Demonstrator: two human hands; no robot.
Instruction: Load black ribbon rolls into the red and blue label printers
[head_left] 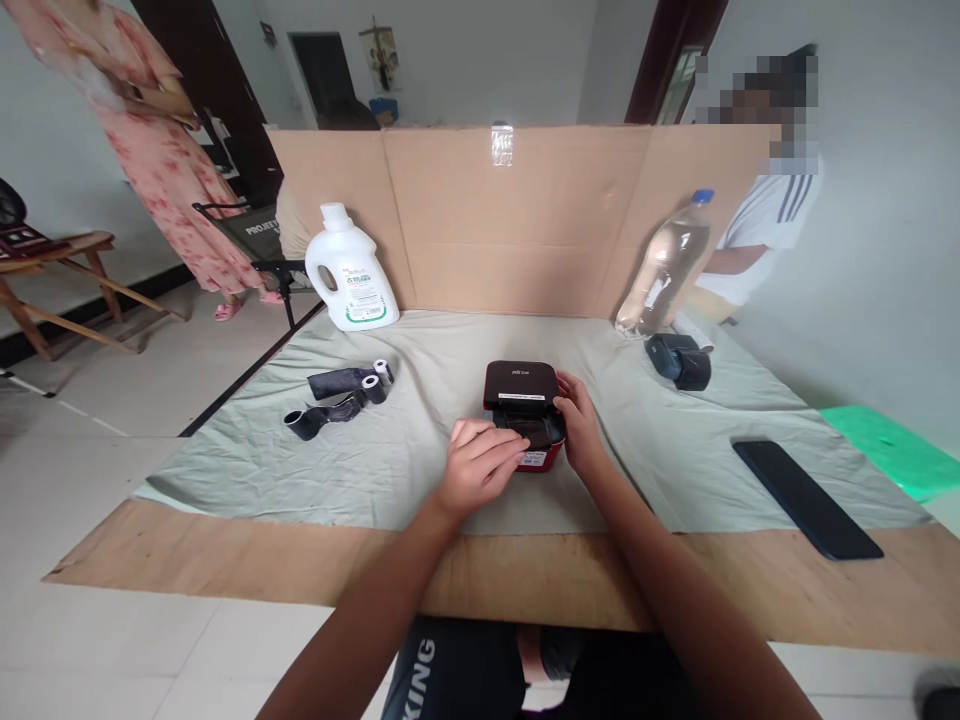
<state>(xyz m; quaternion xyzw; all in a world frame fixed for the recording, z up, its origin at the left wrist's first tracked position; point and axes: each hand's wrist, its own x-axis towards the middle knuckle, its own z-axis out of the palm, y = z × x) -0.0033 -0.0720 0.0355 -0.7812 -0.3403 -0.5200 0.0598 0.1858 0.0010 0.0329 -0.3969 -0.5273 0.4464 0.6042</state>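
Observation:
A small black and red label printer [521, 382] sits on the cloth-covered table in front of me. Its front part looks recessed below the dark lid, with a pale label on the red front face. My left hand [480, 465] comes from the front left, fingers close together and bent over the printer's front edge; they hide part of it. Against the printer's right side, my right hand [581, 425] is curled, thumb near the top edge. Off to the left lie black ribbon rolls [326, 415], partly unwound, with pale cores on some ends.
A cardboard panel [502, 230] stands along the back, with a white detergent jug [351, 275] and a clear plastic bottle [664, 265] before it. To the right lie a black roll-like object [679, 362] and a dark phone [806, 498]. Other people are beyond the table.

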